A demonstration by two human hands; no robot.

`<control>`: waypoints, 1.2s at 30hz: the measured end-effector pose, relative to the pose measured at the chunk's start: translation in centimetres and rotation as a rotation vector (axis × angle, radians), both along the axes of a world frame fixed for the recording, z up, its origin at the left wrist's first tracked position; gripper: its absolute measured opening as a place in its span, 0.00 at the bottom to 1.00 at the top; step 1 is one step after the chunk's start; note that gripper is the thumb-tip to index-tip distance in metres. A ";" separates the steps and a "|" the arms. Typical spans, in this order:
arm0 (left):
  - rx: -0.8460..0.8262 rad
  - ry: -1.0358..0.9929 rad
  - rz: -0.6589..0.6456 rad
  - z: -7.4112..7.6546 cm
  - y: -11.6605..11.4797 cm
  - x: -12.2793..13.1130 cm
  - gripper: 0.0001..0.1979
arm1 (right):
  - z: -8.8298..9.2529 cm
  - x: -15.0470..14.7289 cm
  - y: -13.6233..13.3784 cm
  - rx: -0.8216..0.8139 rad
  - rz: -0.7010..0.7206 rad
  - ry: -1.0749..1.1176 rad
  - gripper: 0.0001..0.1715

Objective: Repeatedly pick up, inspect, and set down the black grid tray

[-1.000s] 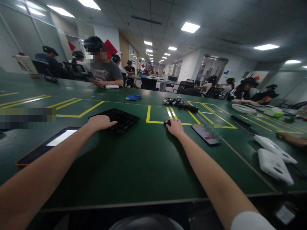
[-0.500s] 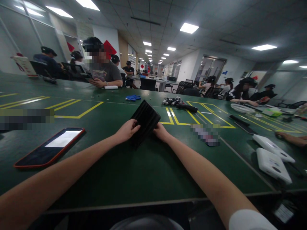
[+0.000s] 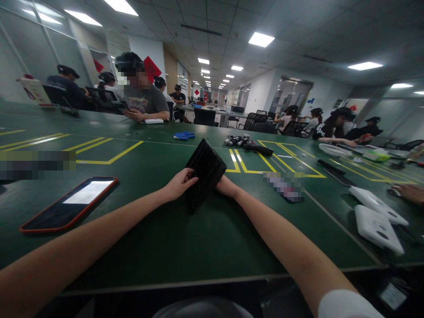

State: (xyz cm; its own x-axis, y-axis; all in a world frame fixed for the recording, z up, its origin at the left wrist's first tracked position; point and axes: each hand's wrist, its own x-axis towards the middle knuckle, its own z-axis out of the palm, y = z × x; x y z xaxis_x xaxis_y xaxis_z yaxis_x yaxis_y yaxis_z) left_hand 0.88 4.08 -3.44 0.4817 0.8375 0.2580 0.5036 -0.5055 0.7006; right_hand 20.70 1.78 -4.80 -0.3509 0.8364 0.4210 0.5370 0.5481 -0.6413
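A black wallet (image 3: 207,172) is held tilted above the green table (image 3: 159,247), with faint ridges like card slots across its dark face. My left hand (image 3: 183,182) grips its left side, thumb and fingers pinched at the edge. Behind the lower right edge, my right hand (image 3: 225,185) supports it; most of those fingers are hidden by the wallet. Left of my forearm lies a phone (image 3: 71,204) in an orange case, its screen partly lit.
Blue gloves (image 3: 184,135) and a cluster of dark and silvery items (image 3: 243,141) lie beyond the wallet. Rightward are a blurred-out item (image 3: 285,187), white devices (image 3: 377,227) and another person's hand (image 3: 409,192). Yellow tape marks the table. People sit across it.
The wallet and both my hands have shifted slightly to the right and a little lower. At the far right, the other person's hand has drawn back toward the frame edge.
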 end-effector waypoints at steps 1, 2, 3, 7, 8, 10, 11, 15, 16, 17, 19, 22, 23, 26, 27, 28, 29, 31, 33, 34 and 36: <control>-0.007 0.014 -0.010 0.1 0.0 0.0 0.25 | 0.0 0.0 0.0 -0.008 0.018 -0.010 0.21; -0.009 0.034 -0.018 0.2 -0.1 0.0 0.26 | -0.1 0.0 0.0 -0.015 0.036 -0.029 0.21; -0.008 0.051 -0.022 0.4 -0.1 0.0 0.27 | -0.1 -0.1 0.0 -0.015 0.045 -0.055 0.20; -0.041 0.063 -0.038 1.1 0.2 -0.3 0.27 | -0.2 -0.5 0.1 0.032 0.014 -0.190 0.19; -0.074 0.041 -0.041 1.3 0.3 -0.4 0.26 | -0.2 -0.6 0.1 0.056 0.010 -0.215 0.20; -0.202 -0.084 0.029 1.6 0.7 -0.5 0.21 | -0.2 -0.7 0.1 0.104 0.008 -0.246 0.20; -0.292 -0.186 0.112 1.7 0.9 -0.6 0.17 | -0.2 -0.7 0.0 0.122 0.006 -0.257 0.21; -0.534 -0.465 0.432 1.9 1.9 -1.1 0.13 | -0.3 -0.5 -0.1 0.135 -0.024 -0.305 0.20; -0.553 -0.490 0.455 2.0 2.0 -1.2 0.13 | -0.4 -0.5 0.0 0.134 -0.028 -0.315 0.20; -0.575 -0.521 0.459 2.0 2.1 -1.2 0.13 | -0.5 -0.4 0.0 0.139 -0.024 -0.314 0.20; -0.638 -0.630 0.444 2.1 1.9 -1.3 0.09 | -0.7 -0.3 0.3 0.162 0.010 -0.286 0.20; -0.688 -0.663 0.354 2.4 1.3 -1.1 0.06 | -1.2 -0.1 0.8 0.210 0.068 -0.219 0.19; -0.685 -0.630 0.326 2.4 1.0 -1.0 0.07 | -1.4 -0.1 0.9 0.222 0.073 -0.205 0.18; -0.641 -0.535 0.258 2.7 0.4 -0.9 0.14 | -1.7 0.0 1.2 0.243 0.060 -0.191 0.18; -0.631 -0.520 0.231 2.8 0.3 -0.9 0.14 | -1.8 0.0 1.2 0.246 0.059 -0.193 0.18; -0.627 -0.506 0.198 2.9 0.2 -0.9 0.14 | -1.8 0.0 1.2 0.249 0.062 -0.195 0.18; -0.627 -0.495 0.165 3.0 0.2 -0.9 0.12 | -1.8 0.0 1.2 0.253 0.068 -0.198 0.19; -0.619 -0.466 0.101 3.1 0.0 -0.9 0.07 | -1.7 -0.1 1.2 0.266 0.081 -0.199 0.19; -0.573 -0.414 0.047 3.2 -0.2 -0.8 0.07 | -1.6 -0.1 1.2 0.278 0.092 -0.191 0.19; -0.544 -0.385 0.030 3.2 -0.3 -0.7 0.08 | -1.6 -0.2 1.2 0.281 0.093 -0.183 0.18; -0.503 -0.335 0.013 3.2 -0.6 -0.6 0.08 | -1.6 -0.2 1.3 0.281 0.093 -0.167 0.18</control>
